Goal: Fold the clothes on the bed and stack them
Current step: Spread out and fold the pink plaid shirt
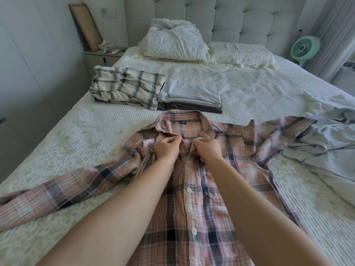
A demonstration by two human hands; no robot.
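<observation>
A pink plaid shirt (pixel 192 189) lies front up on the bed (pixel 249 89), its collar toward 12 o'clock and its hem running off the view at 6 o'clock. One sleeve stretches out toward 8 o'clock; the other bends away toward 2 o'clock. White buttons run down the placket. Both hands meet just below the collar: the left hand (pixel 167 149) pinches the placket edge on its side, and the right hand (pixel 206 150) pinches the facing edge, the two hands just beside each other at the top button.

At 11 o'clock from the shirt sits a folded cream checked garment (pixel 128 87) on a stack, and just beside it, toward 12 o'clock, a folded pale blue pile (pixel 192 93) over darker pieces. At 3 o'clock lies a crumpled light blue garment (pixel 324 143), touching the shirt's sleeve. Pillows (pixel 176 45) rest against the headboard at 12 o'clock, and a green fan (pixel 305 48) stands at 2 o'clock beside the bed.
</observation>
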